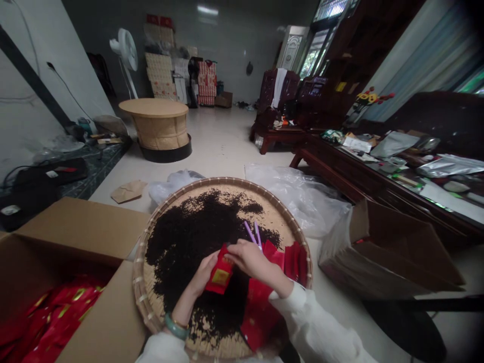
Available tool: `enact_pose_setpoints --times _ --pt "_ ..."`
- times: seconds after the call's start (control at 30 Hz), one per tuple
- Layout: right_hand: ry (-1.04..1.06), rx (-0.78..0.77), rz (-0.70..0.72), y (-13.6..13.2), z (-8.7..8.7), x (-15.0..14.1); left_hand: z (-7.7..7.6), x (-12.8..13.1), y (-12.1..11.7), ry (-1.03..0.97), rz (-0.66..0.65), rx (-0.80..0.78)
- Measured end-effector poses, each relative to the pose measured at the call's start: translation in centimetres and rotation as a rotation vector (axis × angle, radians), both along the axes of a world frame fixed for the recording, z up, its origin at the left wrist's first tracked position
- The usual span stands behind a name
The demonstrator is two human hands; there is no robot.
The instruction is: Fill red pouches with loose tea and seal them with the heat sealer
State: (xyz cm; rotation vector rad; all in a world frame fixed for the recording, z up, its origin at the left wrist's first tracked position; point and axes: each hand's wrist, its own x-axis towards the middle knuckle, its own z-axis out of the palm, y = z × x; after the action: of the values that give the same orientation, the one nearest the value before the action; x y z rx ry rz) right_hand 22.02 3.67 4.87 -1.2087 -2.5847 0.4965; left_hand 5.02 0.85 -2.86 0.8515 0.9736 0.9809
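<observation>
Two grips, left (202,277) and right (249,259), close on a red packet (221,269) well within the bamboo tray (223,182).

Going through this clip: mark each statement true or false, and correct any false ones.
1. The left hand and the right hand are both on a red packet. True.
2. The round woven tray holds dark loose leaves. True.
3. The green bangle is on the right wrist. False: it is on the left wrist.
4. The open cardboard box beside the tray is empty. False: red packets lie inside it.
</observation>
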Motion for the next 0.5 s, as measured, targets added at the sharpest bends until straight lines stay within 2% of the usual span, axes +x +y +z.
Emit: enact_pose_setpoints --times 0.07,0.27,0.37,0.43,0.5 --pt "0.036 -0.003 -0.063 0.4 0.0 0.7 0.7 0.1 -0.1 -0.103 -0.129 -0.044" --pt "0.133 -0.165 -0.078 0.6 0.5 1.1 1.1 0.3 -0.4 -0.086 -0.241 -0.08" --pt "0.305 -0.375 -0.044 0.7 0.8 1.5 0.9 0.3 -0.5 -0.116 -0.244 -0.074" --pt "0.405 -0.58 -0.001 1.0 1.0 2.0 0.8 0.2 -0.5 -0.137 -0.214 -0.089" --pt "0.42 -0.773 0.051 1.5 0.9 2.6 0.5 0.2 -0.5 -0.155 -0.205 -0.134"
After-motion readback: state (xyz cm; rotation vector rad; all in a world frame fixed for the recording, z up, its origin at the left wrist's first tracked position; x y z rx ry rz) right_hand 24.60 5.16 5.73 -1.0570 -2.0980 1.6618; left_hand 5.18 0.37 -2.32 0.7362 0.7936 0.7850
